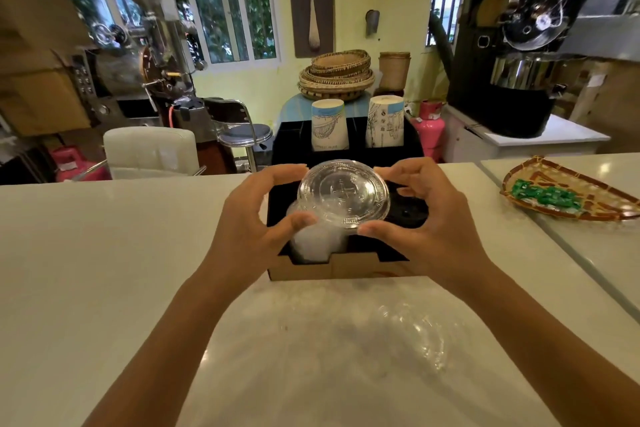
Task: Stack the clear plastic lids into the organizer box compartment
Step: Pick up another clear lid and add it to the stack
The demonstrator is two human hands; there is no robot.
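A stack of clear plastic lids [343, 196] hangs above the organizer box [332, 267], held between both hands. My left hand [256, 218] grips its left edge and my right hand [419, 218] grips its right edge. Below it, more clear lids [311, 243] sit in the box's front left compartment. The box is black inside with a brown cardboard front. An empty clear plastic wrapper [412, 333] lies on the white counter in front of the box.
Two stacks of upside-down paper cups [329, 125] [386, 121] stand in the box's rear compartments. A woven tray with green packets [561, 191] lies on the counter at right. Chairs, baskets and coffee roasting machines stand beyond the counter.
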